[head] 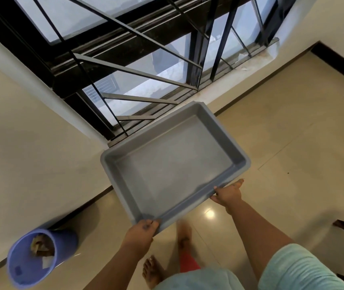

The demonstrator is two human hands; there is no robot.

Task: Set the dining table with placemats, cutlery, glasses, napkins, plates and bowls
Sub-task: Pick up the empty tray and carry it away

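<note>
A grey plastic tray (175, 162), rectangular with a raised rim and nothing inside, is held out in front of me above the floor. My left hand (143, 229) grips its near left corner, fingers curled over the rim. My right hand (228, 192) holds the near right edge, thumb along the rim. No table, placemats, cutlery or dishes are in view.
A blue waste bin (35, 256) with scraps of paper stands at the lower left by the wall. A window with black metal bars (137, 72) rises ahead. Glossy beige floor tiles (292, 153) spread to the right. My bare feet (152, 271) show below.
</note>
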